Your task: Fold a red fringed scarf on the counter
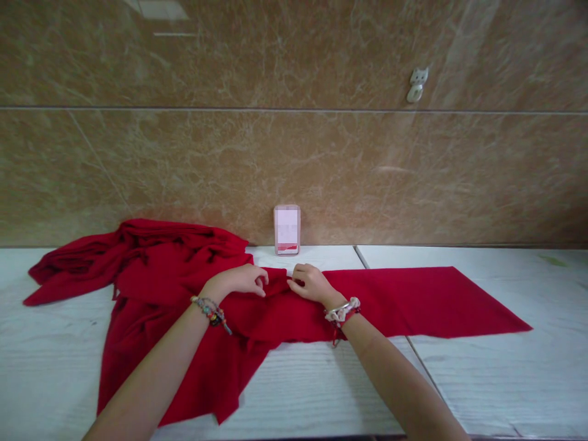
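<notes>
A large piece of red cloth (413, 300) runs across the white table. Its right part lies flat as a strip with a slanted end, while its left part is bunched and layered. My left hand (243, 280) is curled at the cloth near the middle, its thumb and fingers bent down onto the fabric. Just to the right, my right hand (315, 285) has thumb and forefinger drawn together at the upper edge of the cloth. The fingertips partly hide what fabric each one grips. Both wrists carry bracelets.
A phone (287, 229) in a pinkish case stands upright against the brown marbled wall (275, 165), just beyond my hands. A small white cat-shaped piece (417, 85) is fixed to the wall. Seams cross the white wood-grain table (496, 380).
</notes>
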Available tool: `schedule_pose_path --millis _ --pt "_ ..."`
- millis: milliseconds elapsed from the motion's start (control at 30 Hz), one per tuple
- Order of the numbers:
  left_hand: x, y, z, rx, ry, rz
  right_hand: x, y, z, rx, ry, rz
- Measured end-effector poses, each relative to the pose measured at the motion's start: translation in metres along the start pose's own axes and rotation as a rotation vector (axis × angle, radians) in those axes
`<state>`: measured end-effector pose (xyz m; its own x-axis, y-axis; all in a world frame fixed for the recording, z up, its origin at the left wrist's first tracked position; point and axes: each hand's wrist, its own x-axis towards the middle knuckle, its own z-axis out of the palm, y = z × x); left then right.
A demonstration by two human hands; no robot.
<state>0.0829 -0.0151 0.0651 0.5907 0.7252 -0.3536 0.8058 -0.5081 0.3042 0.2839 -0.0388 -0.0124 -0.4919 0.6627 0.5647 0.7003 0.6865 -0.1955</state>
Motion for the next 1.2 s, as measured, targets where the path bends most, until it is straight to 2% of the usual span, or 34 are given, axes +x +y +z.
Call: schedule_pose_path --millis 167,267,367,600,800,1000,1200 --pt "0.013 0.004 -0.021 0.105 -0.168 -0.050 -0.001 0.001 0.000 0.048 -0.010 0.016" --pt "0.017 0.000 -0.022 0.099 -0.194 -0.097 0.000 0.001 0.002 0.059 -0.024 0.009" --pt "0.018 -0.006 -0.019 0.060 -0.221 -0.084 0.001 0.002 0.006 0.059 -0.028 0.018" --pt "0.015 -0.015 -0.025 0.220 -0.005 -0.004 0.000 0.006 0.011 0.135 0.068 0.138" --pt "0.020 -0.017 -0.020 0.215 -0.053 -0.016 -0.001 0.006 0.011 0.174 0.106 0.194" --pt "0.026 -0.023 -0.012 0.169 0.043 -0.004 -0.001 0.006 0.012 0.128 0.064 0.263" --pt "0.035 -0.032 -0.005 0.093 0.068 -0.049 -0.001 0.009 0.013 0.101 0.000 0.357"
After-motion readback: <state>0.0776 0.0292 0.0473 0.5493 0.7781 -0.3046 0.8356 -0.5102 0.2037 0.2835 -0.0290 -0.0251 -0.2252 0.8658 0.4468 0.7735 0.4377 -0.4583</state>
